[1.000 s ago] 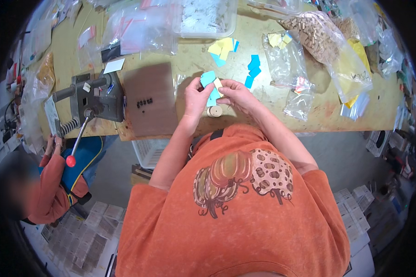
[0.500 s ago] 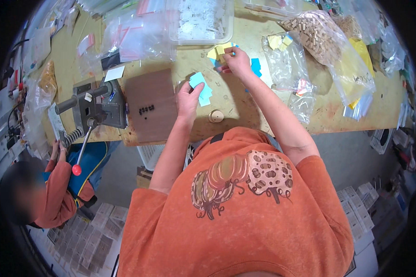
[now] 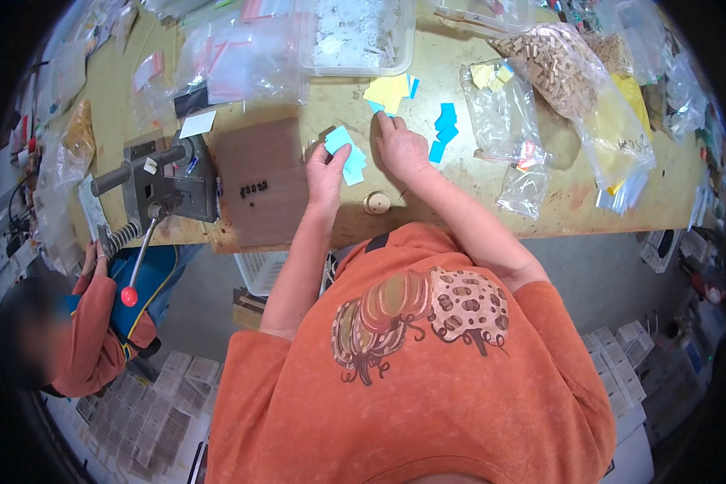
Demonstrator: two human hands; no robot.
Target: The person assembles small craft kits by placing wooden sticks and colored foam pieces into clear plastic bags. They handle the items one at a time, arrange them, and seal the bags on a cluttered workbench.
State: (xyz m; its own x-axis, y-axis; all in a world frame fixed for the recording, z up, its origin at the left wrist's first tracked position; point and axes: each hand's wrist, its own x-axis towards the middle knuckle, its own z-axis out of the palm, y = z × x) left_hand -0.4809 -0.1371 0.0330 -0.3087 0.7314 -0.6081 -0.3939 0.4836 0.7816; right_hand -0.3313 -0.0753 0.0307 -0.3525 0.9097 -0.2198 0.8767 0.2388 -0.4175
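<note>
The left grip is closed on a small fan of light-blue cards, thumb over their face, held up in front of the person. To its right, the right grip reaches palm down, its fingertips at the near edge of a loose pile of yellow cards; whether they pinch a card cannot be told. Bright-blue cards lie just right of the right grip, and past them a clear plastic bag with yellow pieces in it.

A round wooden disc rests on the surface between the two grips, nearer the person. Left of the left grip is a brown board bearing small black parts, and farther left a dark metal lever press. Beyond both grips stands a clear bin of whitish pieces.
</note>
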